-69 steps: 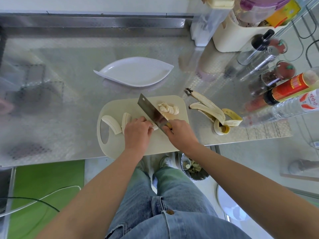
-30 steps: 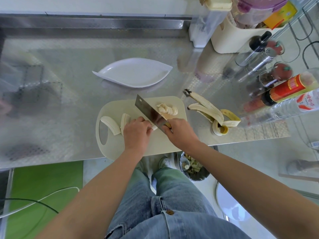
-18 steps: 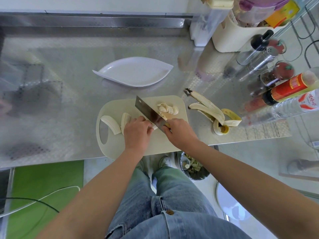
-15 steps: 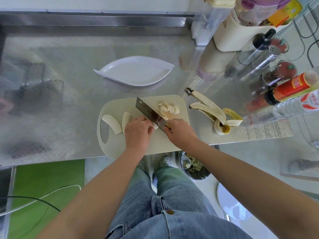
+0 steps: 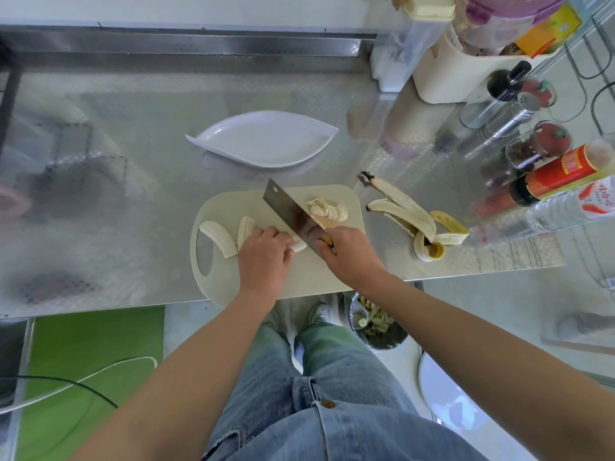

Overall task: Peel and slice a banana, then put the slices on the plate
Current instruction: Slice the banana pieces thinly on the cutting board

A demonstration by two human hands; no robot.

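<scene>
On the pale cutting board (image 5: 326,281) my left hand (image 5: 263,257) holds down a peeled banana piece (image 5: 247,227) with curled fingers. My right hand (image 5: 349,254) grips the handle of a cleaver (image 5: 289,211), whose blade stands on the board just right of my left fingers. A short banana end (image 5: 298,246) shows beside the blade. Another curved banana piece (image 5: 219,237) lies at the board's left end. A heap of cut slices (image 5: 327,209) lies at the board's far right corner. The white leaf-shaped plate (image 5: 263,138) sits behind the board with nothing on it.
The banana peel (image 5: 412,217) lies on the steel counter (image 5: 100,161) right of the board. Bottles, shakers and jars (image 5: 532,154) crowd the right side, with a cream caddy (image 5: 459,64) behind them. A bin with scraps (image 5: 372,324) stands on the floor below the counter edge.
The cleaver has been rising and dropping beside my left fingers, and its blade has crept slightly left along the banana. My left hand has stayed on the banana piece.
</scene>
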